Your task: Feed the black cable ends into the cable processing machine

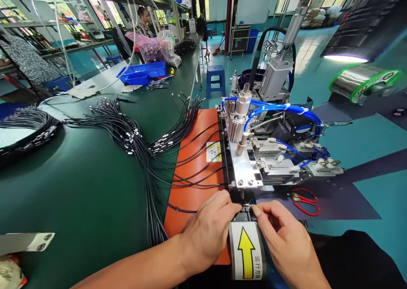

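My left hand [213, 225] is closed on a black cable [186, 211] that comes in from the left, close to its stripped end. Thin coloured wires [248, 205] stick out past my left fingertips. Thumb and forefinger of my right hand [284, 236] pinch at the tips of these wires. Both hands meet over a small dark fixture [243, 216] at the front of a metal machine [244, 166] with cylinders. Below the fixture lies a plate with a yellow arrow [246, 253]. Several other black cables run across the orange board [197, 168] into the machine's edge.
A large bundle of black cables [127, 132] covers part of the green table [95, 204]. Red-handled cutters [307, 200] lie right of the machine. A solder wire spool [365, 81] and a lamp [359, 30] hang at upper right. Blue trays [143, 72] stand further back.
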Demonstrator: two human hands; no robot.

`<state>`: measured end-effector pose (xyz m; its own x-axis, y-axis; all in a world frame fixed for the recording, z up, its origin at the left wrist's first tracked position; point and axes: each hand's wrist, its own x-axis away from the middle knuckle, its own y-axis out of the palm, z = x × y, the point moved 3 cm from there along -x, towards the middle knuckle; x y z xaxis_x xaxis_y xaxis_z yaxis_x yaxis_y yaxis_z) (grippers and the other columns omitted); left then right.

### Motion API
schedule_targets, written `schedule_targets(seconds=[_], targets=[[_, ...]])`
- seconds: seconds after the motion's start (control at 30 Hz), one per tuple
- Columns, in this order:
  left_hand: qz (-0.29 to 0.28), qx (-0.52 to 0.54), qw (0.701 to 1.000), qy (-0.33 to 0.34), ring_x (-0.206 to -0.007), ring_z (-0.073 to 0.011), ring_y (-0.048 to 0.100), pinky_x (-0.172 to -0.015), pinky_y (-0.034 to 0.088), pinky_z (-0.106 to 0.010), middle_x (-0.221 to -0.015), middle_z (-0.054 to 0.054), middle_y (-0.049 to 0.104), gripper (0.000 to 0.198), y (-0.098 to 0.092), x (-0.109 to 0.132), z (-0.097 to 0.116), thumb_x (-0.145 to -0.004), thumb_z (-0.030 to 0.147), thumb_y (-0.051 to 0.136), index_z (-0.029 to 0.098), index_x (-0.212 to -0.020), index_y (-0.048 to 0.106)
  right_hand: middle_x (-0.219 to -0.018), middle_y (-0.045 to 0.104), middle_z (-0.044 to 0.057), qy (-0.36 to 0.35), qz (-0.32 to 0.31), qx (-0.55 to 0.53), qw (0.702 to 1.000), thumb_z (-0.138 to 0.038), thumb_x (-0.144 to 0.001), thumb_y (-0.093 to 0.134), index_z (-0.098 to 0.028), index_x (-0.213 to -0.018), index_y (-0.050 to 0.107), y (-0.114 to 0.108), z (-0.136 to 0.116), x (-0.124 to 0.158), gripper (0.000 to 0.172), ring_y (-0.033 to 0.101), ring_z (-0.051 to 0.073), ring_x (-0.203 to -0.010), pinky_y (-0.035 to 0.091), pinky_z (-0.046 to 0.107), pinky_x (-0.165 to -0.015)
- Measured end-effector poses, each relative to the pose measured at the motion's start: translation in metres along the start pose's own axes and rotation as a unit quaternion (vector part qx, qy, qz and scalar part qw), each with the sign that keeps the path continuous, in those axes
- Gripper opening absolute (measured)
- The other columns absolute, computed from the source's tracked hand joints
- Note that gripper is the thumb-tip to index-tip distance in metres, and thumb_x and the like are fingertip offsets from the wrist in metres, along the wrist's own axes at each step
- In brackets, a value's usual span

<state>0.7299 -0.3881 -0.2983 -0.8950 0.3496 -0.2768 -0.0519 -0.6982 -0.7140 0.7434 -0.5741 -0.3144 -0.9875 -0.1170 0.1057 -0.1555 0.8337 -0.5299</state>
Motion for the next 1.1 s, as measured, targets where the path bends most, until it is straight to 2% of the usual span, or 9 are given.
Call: schedule_targets(seconds=[0.5,0.6,0.73,0.87,1.1], targets=[[0.001,-0.005,1.000,0.015,-0.079,-0.0199,0.055,-0.068,0.053,-0.032,-0.088,-0.008,0.058,0.027,-0.003,0.000,0.004,-0.096,0.006,0.049,0.013,-0.115,0.066,-0.083,0.065,0.000,0.028,-0.020,-0.031,0.999,-0.051,-0.099,0.053,-0.026,-0.094,0.066,0.004,0.021,0.001,0.029,0.062,0.015,-0.068,0.051,0.022,-0.063],[0.005,-0.006,1.000,0.026,-0.079,-0.0202,0.055,-0.067,0.054,-0.031,-0.088,-0.009,0.058,0.029,-0.003,-0.001,0.005,-0.096,0.004,0.046,0.012,-0.116,0.065,-0.090,0.066,0.001,0.042,-0.031,-0.062,0.997,-0.052,-0.097,0.056,-0.026,-0.102,0.067,-0.002,0.023,-0.004,0.029,0.065,0.016,-0.080,0.053,0.021,-0.067],[0.010,-0.012,0.999,0.035,-0.080,-0.0203,0.055,-0.068,0.055,-0.032,-0.089,-0.010,0.059,0.028,-0.004,-0.001,0.005,-0.096,0.003,0.045,0.011,-0.115,0.065,-0.105,0.066,0.002,0.020,-0.036,-0.085,0.996,-0.051,-0.098,0.056,-0.027,-0.112,0.068,-0.008,0.016,-0.012,0.030,0.066,0.017,-0.097,0.052,0.020,-0.079],[0.014,-0.018,0.999,0.038,-0.079,-0.0202,0.056,-0.068,0.056,-0.032,-0.087,-0.010,0.060,0.028,-0.006,-0.002,0.006,-0.096,0.003,0.045,0.010,-0.115,0.065,-0.103,0.066,0.001,0.018,-0.047,-0.082,0.995,-0.050,-0.099,0.055,-0.028,-0.106,0.071,-0.006,0.008,-0.016,0.028,0.065,0.015,-0.092,0.050,0.020,-0.079],[0.006,-0.010,0.999,0.033,-0.081,-0.0215,0.056,-0.069,0.056,-0.034,-0.089,-0.011,0.060,0.030,-0.006,-0.002,0.007,-0.093,0.001,0.046,0.010,-0.116,0.064,-0.094,0.066,0.000,0.045,-0.042,-0.086,0.994,-0.053,-0.095,0.061,-0.026,-0.101,0.070,-0.003,0.013,-0.016,0.029,0.065,0.015,-0.085,0.051,0.021,-0.073]])
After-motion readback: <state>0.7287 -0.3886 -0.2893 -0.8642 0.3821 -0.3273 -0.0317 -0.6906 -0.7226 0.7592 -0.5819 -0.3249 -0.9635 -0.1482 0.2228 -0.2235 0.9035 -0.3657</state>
